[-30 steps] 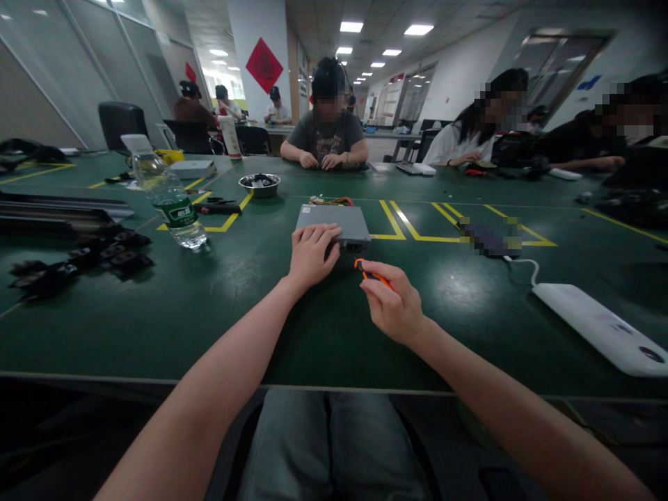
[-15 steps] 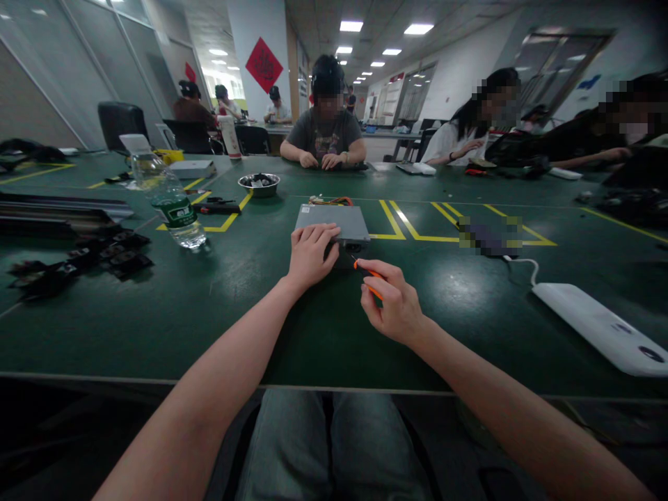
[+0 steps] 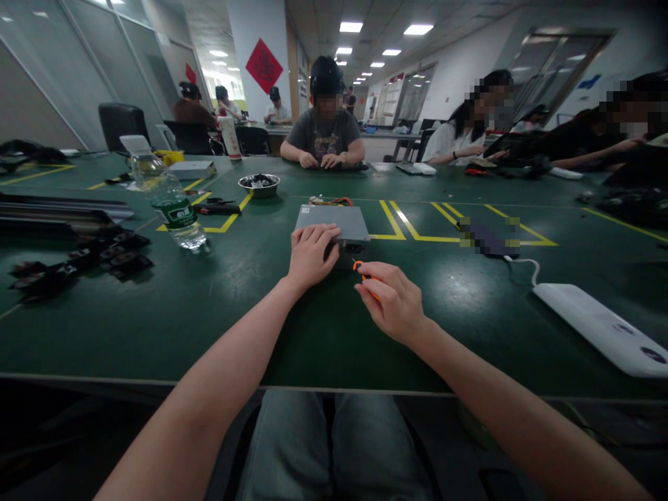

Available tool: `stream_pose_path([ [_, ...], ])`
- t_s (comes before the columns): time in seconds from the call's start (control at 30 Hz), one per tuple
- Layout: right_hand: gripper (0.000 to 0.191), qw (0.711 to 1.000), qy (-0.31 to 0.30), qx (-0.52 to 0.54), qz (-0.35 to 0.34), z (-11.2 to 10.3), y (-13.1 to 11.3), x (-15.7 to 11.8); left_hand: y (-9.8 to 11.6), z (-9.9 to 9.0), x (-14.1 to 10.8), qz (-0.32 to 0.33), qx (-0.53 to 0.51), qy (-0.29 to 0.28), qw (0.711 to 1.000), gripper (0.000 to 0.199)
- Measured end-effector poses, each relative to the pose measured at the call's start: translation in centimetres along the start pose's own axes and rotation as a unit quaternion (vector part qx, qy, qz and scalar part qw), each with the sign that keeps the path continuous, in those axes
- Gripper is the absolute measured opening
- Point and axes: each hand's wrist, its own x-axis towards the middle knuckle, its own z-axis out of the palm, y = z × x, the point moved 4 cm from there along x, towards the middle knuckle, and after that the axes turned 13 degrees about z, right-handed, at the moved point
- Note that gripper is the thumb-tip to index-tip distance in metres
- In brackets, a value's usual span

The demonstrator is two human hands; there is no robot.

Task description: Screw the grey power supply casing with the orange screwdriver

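Observation:
A flat grey metal box (image 3: 342, 220) lies on the green table, with coloured wires (image 3: 332, 201) at its far edge and a dark socket on its near side. Across its near left corner rests my left hand (image 3: 312, 256), pressing on the top and front edge. My right hand (image 3: 392, 299) is closed round an orange and black tool (image 3: 368, 276), whose thin tip points at the near side of the box. A small gap shows between tip and box.
On the left are a water bottle (image 3: 176, 209), black parts (image 3: 83, 261) and a metal bowl (image 3: 259, 185). To the right lie a white power bank (image 3: 600, 323) and a blurred dark device (image 3: 488, 236). People sit across the table.
My right hand has tilted a little and drawn the tool's tip slightly back from the box. My left hand and the box have stayed put.

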Motion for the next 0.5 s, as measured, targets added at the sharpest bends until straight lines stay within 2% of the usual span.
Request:
stream_pose_path([
  [0.17,0.035,0.999,0.020,0.010,0.035,-0.21,0.45,-0.17,-0.01,0.04,0.01,0.002,0.003,0.002,1.000,0.027],
  [0.27,0.029,0.998,0.005,0.008,0.058,-0.02,0.79,-0.23,-0.04,0.09,0.00,0.004,0.004,0.008,1.000,0.026],
  [0.37,0.026,0.999,-0.013,-0.005,0.037,0.18,0.69,-0.27,-0.05,0.13,-0.02,0.006,0.004,0.012,1.000,0.026],
  [0.43,0.029,1.000,-0.011,0.001,0.019,0.16,0.54,-0.32,-0.06,0.16,-0.04,0.007,0.003,0.011,1.000,0.027],
  [0.5,0.034,0.999,-0.001,0.013,0.030,0.07,0.56,-0.30,-0.09,0.19,-0.05,0.004,0.003,0.009,1.000,0.027],
])
